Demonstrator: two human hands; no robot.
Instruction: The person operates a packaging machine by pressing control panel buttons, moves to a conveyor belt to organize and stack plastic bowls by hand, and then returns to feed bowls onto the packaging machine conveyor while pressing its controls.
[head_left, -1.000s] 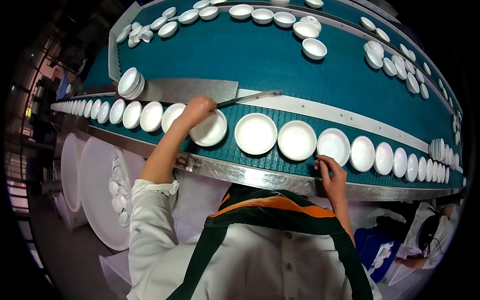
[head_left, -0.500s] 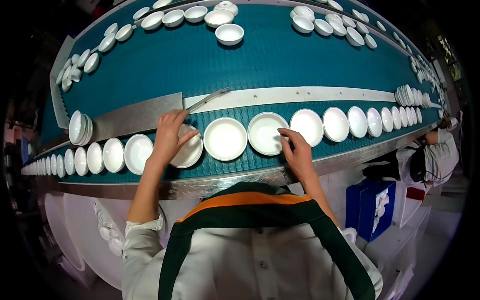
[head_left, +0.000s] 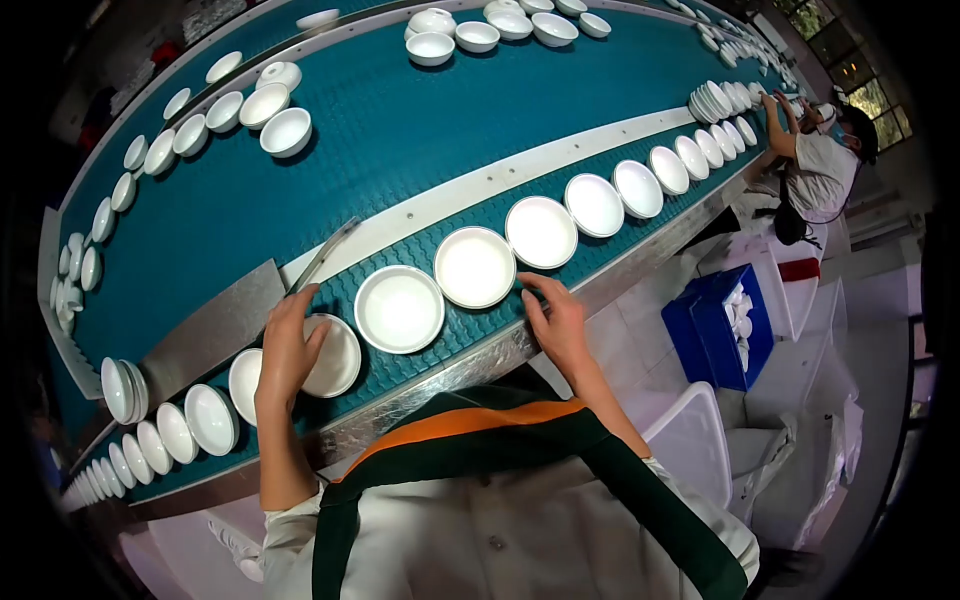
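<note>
White bowls stand in a long single row on the green belt in front of me. My left hand point(head_left: 292, 348) is beside a white bowl point(head_left: 340, 362), thumb apart from the fingers and partly over its left side. A thin metal strip point(head_left: 325, 252) slants up from near its fingertips. My right hand point(head_left: 556, 318) has its fingers apart, with the tips close to the lower right rim of another bowl point(head_left: 475, 267); whether they touch is unclear. Between these two bowls lies a third bowl point(head_left: 400, 309). Neither hand visibly grips anything.
A white rail point(head_left: 450, 195) and metal plate point(head_left: 215, 325) separate the near belt from the wide belt point(head_left: 350, 130) with scattered bowls. Stacked bowls point(head_left: 122, 390) stand at left. A blue crate point(head_left: 715, 325) is at right. Farther right a co-worker point(head_left: 825, 175) reaches toward bowls.
The view has turned right, so the belt now slants up to the right. My right hand has slipped from over the bowl's right side to just outside its rim. The left stays by its bowl.
</note>
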